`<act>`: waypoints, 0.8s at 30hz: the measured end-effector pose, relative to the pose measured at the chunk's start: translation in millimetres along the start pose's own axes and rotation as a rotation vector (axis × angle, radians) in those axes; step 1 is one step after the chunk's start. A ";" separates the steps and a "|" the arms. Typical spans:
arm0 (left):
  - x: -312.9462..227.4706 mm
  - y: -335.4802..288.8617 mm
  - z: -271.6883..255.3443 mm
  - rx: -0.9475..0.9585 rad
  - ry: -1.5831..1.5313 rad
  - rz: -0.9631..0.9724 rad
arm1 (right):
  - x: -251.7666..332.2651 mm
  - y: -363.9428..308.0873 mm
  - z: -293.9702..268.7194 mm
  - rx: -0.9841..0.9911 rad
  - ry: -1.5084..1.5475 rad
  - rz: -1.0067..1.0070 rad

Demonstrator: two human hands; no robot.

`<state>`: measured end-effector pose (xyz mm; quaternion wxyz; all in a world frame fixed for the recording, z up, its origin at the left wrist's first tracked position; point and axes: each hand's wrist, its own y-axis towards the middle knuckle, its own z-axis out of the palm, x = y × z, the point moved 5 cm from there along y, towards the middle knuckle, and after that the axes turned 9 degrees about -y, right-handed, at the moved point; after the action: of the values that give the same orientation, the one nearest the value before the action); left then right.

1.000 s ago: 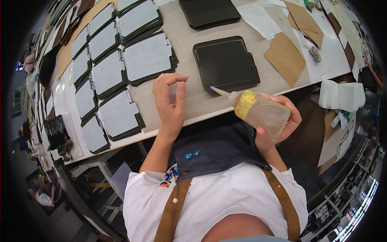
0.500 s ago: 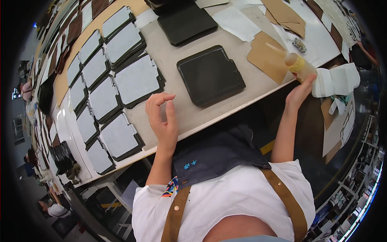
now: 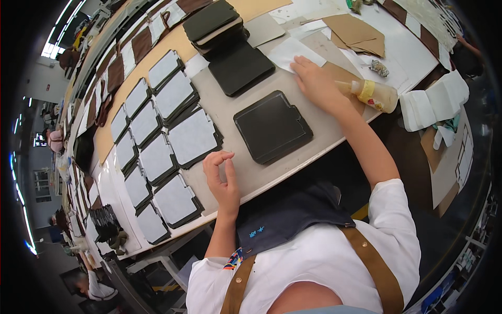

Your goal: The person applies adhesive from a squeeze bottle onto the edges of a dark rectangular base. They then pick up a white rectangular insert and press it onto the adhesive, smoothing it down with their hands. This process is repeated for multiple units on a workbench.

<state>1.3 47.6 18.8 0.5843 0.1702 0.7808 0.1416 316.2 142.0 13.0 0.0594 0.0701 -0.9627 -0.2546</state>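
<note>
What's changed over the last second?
The right hand carried the bottle rightward, away from the nearest black panel, and let it go; it now lies on its side. That hand then reached forward and left to the white sheet; whether it grips it is unclear. The left hand stays half-curled and empty; the panel and white-topped stacks stay put.

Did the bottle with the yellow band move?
Yes, the bottle moved to the right, farther away from the black panel nearest you.

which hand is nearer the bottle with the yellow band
Right. The right hand is just left of the bottle; the left hand is much farther left, between the white-topped stacks and the black panel.
</note>
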 end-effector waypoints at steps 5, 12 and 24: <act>-12.4 4.0 6.5 0.080 -0.245 -0.070 | -0.1 17.7 -62.5 0.156 0.209 0.442; -39.2 37.0 55.6 0.533 -1.474 -0.632 | 107.1 -39.2 -139.5 -0.044 0.401 -0.375; -22.9 22.3 41.5 0.158 -1.080 -0.833 | 91.6 -70.6 -121.8 -0.022 0.808 -0.001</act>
<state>49.3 58.8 36.4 0.8832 -0.0552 0.3885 -0.2570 251.9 7.3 90.1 0.4336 0.1644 -0.8590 -0.2170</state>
